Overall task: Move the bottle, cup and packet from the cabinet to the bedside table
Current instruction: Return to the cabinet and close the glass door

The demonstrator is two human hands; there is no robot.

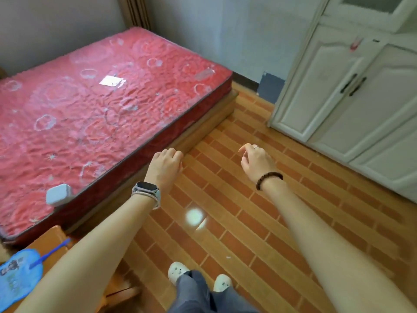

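Both my arms reach forward over the tiled floor. My left hand (166, 164), with a watch on its wrist, hangs loosely curled and holds nothing. My right hand (256, 160), with a bead bracelet and a ring, is also loosely curled and holds nothing. A white cabinet (352, 93) with closed doors and dark handles stands at the right. A brown wooden bedside table (53, 239) shows at the lower left, beside the bed. No bottle, cup or packet is in view.
A bed with a red plastic-wrapped mattress (94, 118) fills the left; a small white box (57, 194) lies near its front edge and a paper label at its middle. A blue printed item (19, 275) lies on the bedside table. Orange tiled floor (248, 222) spreads ahead.
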